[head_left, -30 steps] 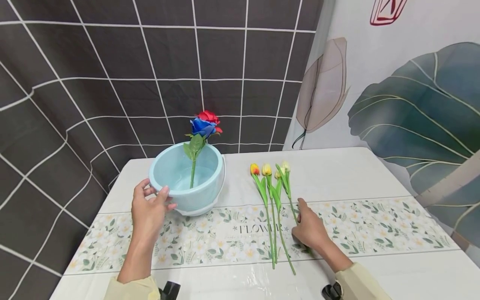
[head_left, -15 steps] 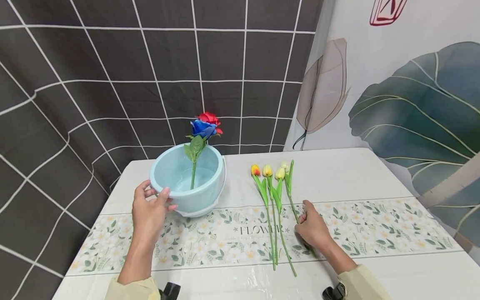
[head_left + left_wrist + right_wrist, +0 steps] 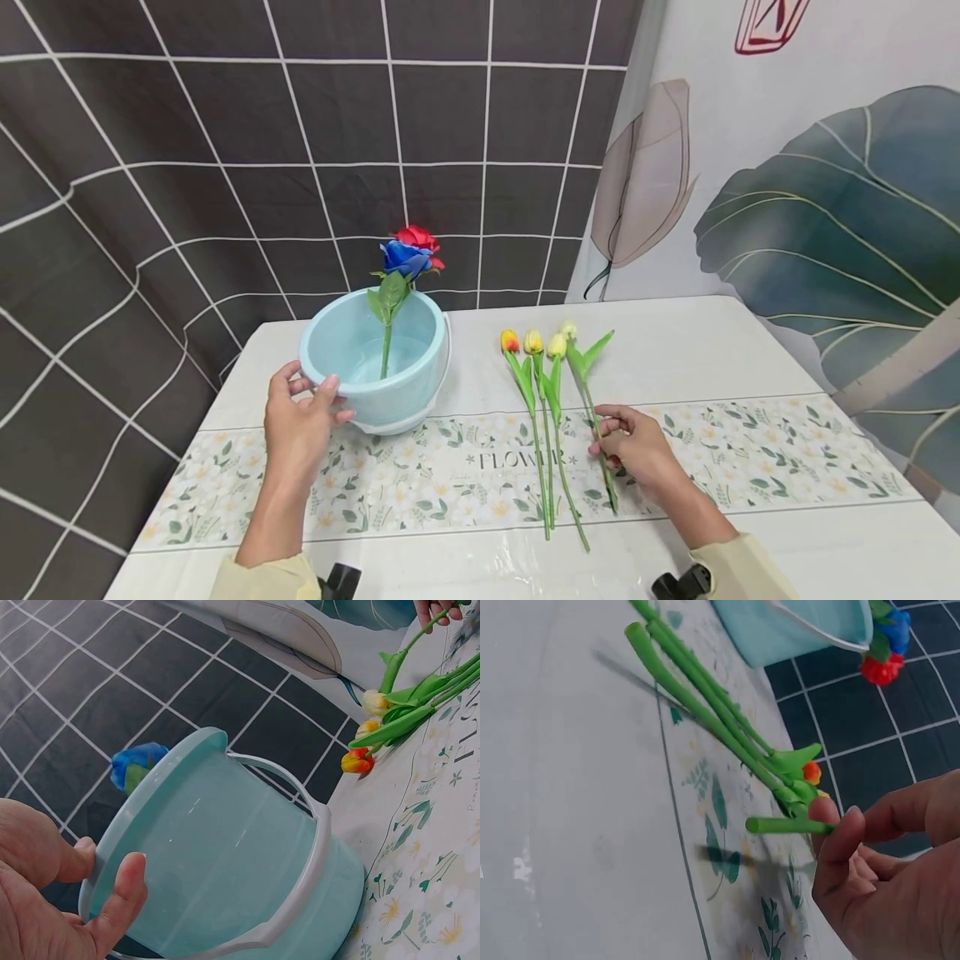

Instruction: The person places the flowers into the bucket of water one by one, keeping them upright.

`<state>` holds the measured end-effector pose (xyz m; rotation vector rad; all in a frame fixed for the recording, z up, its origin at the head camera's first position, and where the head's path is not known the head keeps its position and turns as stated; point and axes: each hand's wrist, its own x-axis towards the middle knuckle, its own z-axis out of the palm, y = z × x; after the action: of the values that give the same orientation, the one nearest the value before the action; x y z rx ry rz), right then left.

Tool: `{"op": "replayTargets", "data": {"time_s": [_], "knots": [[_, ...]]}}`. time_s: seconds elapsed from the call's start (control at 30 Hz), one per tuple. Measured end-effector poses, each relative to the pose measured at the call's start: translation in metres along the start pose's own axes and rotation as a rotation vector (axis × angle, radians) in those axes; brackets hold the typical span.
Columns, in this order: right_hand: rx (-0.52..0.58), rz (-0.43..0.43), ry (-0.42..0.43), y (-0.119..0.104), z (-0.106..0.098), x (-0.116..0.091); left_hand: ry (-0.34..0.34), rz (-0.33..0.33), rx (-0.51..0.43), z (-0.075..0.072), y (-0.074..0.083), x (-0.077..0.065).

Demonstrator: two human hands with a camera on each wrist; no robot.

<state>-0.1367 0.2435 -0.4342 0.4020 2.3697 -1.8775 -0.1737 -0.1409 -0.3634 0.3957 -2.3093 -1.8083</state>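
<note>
My left hand [image 3: 300, 425] grips the near-left rim of a light blue bucket [image 3: 397, 408], thumb and fingers on either side of the wall. Inside the bucket stand a blue rose [image 3: 406, 258] and a red rose [image 3: 417, 238], leaning right. To the right, my right hand [image 3: 637, 446] pinches the stem of a pale tulip [image 3: 568, 332] between thumb and fingers; in the right wrist view its cut stem end [image 3: 780, 826] juts out above the table. Beside it lie an orange-red tulip [image 3: 510, 341] and two yellow tulips [image 3: 533, 342], stems toward me.
A white table cover [image 3: 675, 350] with a flowered band lies under everything. Behind stands a dark gridded curtain [image 3: 442, 108], close to the bucket's far side. A pale leaf-print cloth [image 3: 720, 75] hangs at the back right. The bucket's white handle [image 3: 319, 847] hangs down its side.
The right hand has shifted slightly right and turned, with its fingers now around the pale tulip's stem. That tulip's leaves have rotated out to the right. The left hand and bucket stay put.
</note>
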Motion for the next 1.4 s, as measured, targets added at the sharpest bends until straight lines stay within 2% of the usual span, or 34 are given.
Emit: {"op": "replayTargets", "data": {"time_s": [0.23,0.67,0.93,1.4], "knots": [[0.11,-0.03,-0.034,-0.004,-0.005,-0.003,-0.005,-0.003,-0.005,0.0,0.0,0.0],[0.127,-0.13,-0.025,-0.02,-0.006,-0.004,-0.009,-0.022,-0.009,0.001,0.002,0.002],[0.108,-0.19,-0.026,-0.041,0.001,0.0,0.013,-0.039,0.038,0.0,0.003,0.002],[0.136,-0.321,-0.052,-0.083,0.01,0.005,0.043,-0.021,0.059,0.001,0.005,0.0]]}}
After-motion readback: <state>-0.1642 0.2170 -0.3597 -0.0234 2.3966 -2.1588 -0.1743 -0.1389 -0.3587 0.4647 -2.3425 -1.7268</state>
